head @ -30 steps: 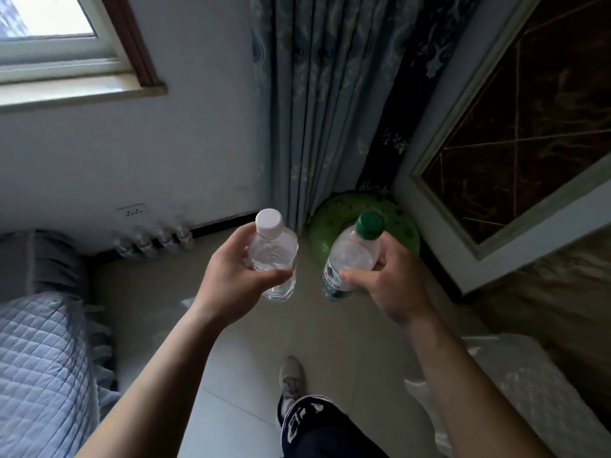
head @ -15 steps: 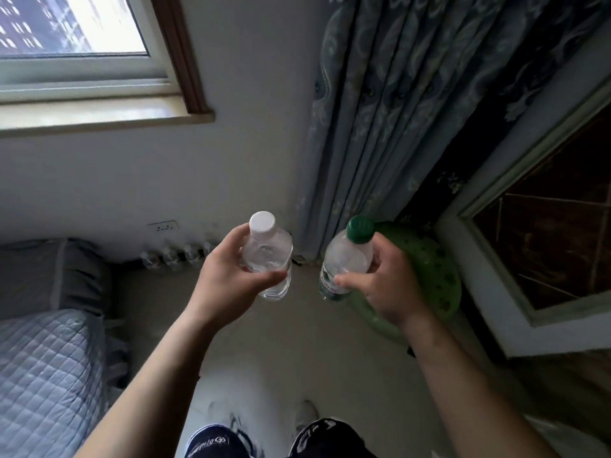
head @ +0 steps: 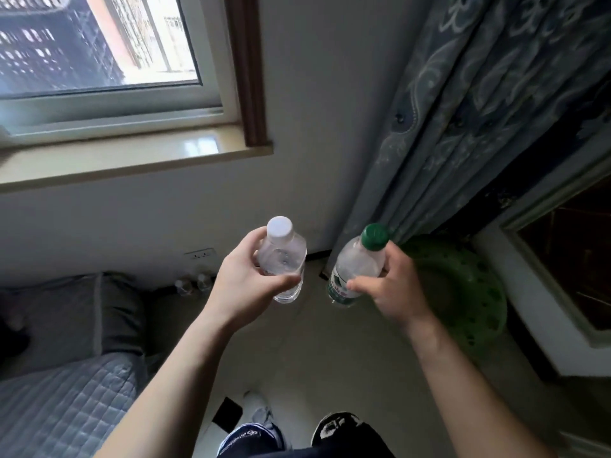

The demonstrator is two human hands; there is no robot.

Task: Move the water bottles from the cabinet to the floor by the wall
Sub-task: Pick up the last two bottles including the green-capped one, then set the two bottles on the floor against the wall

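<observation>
Head view: left grip [head: 244, 285] is wrapped round the white-cap bottle [head: 282, 259], clear, water inside. Right grip [head: 393, 285] is wrapped round the green-cap bottle [head: 357, 262], clear with a green label. Both are in the air over the floor [head: 330, 352], tilted, apart. My thumbs cover part of each. Small bottles [head: 191, 285] at the wall [head: 314, 127] base are blurry, count unclear. Green ring [head: 463, 292] right under the curtain [head: 463, 110], bed [head: 59, 391] left.

Person has stepped closer to wall; window [head: 99, 44] now fills upper left. Row of floor bottles [head: 191, 285], four before, shows only two, the rest behind left hand [head: 244, 285]. Green inflatable ring [head: 463, 292] has shifted right of right hand [head: 393, 289]. Both shoes [head: 334, 424] now at bottom edge.
</observation>
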